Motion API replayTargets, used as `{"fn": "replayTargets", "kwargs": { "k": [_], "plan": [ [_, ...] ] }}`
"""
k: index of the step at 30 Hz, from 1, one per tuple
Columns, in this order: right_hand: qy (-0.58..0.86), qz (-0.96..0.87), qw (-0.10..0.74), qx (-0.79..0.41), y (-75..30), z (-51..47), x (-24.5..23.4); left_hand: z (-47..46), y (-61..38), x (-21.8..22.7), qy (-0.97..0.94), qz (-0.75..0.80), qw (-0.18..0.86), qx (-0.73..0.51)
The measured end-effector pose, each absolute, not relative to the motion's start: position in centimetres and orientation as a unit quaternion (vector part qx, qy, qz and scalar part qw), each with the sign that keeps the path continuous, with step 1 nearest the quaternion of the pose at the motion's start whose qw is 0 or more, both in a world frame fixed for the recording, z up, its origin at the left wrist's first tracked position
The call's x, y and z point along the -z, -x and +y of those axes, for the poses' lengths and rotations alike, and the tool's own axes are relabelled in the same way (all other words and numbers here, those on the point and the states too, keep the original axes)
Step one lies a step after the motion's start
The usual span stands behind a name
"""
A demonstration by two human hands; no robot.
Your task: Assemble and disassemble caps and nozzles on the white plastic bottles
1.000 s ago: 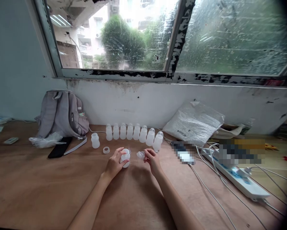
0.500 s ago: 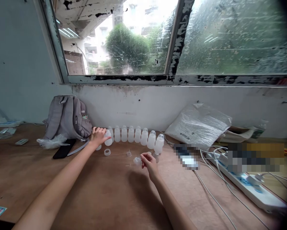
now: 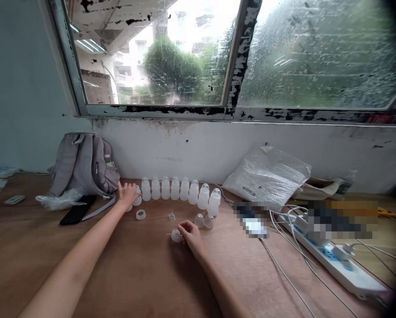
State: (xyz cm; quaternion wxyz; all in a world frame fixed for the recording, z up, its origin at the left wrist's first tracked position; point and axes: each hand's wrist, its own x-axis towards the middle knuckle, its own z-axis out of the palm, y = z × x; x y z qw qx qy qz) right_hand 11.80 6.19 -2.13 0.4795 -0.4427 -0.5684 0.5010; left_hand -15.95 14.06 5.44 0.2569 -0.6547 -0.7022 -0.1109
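My left hand (image 3: 127,194) is at the left end of a curved row of several frosted baby bottles (image 3: 175,190). Its fingers curl around a bottle (image 3: 129,208) that they mostly hide, with the thumb side against the neighbouring bottle (image 3: 137,198). Low over the table, my right hand (image 3: 191,235) pinches a translucent bottle collar (image 3: 176,236); a thin tip seems to stick out to its left. A loose collar ring (image 3: 141,214) and a small clear nipple (image 3: 171,217) lie between the hands and the row. Two clear dome caps (image 3: 199,220) stand right of them.
A grey backpack (image 3: 83,163), a crumpled plastic bag (image 3: 60,199) and a black phone (image 3: 77,211) are at left. A silvery plastic mailer (image 3: 267,176) leans on the wall at right. White cables run to a power strip (image 3: 337,258); a blurred-out device (image 3: 250,219) lies nearby.
My right hand has moved left and nearer to me with the clear part, uncovering the dome caps. My left hand has shifted slightly left along the row. The view has turned a little right.
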Motion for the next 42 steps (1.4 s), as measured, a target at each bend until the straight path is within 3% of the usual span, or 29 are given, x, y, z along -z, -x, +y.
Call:
{"fn": "replayTargets", "kwargs": {
  "k": [7,11,15,20,24,42],
  "plan": [
    [0.44,-0.705,0.43,-0.353,-11.8,5.4,1.7,13.7,16.0,-5.1,0.631,-0.722,0.244,0.147],
    [0.464,-0.765,0.367,-0.254,-11.7,4.6,1.6,12.3,14.7,-4.8,0.631,-0.686,0.252,0.261],
    [0.487,-0.773,0.354,-0.202,-11.2,4.5,2.2,9.3,11.1,-2.4,0.655,-0.629,0.186,0.376],
    [0.45,-0.757,0.421,-0.22,-11.0,4.6,2.8,6.0,6.7,1.3,0.752,-0.52,0.029,0.405],
    [0.448,-0.729,0.455,-0.246,-11.0,4.7,2.8,4.5,5.5,1.6,0.783,-0.477,-0.055,0.396],
    [0.439,-0.75,0.433,-0.238,-9.7,4.1,2.5,3.3,5.9,0.8,0.842,-0.426,-0.07,0.322]
  ]
}}
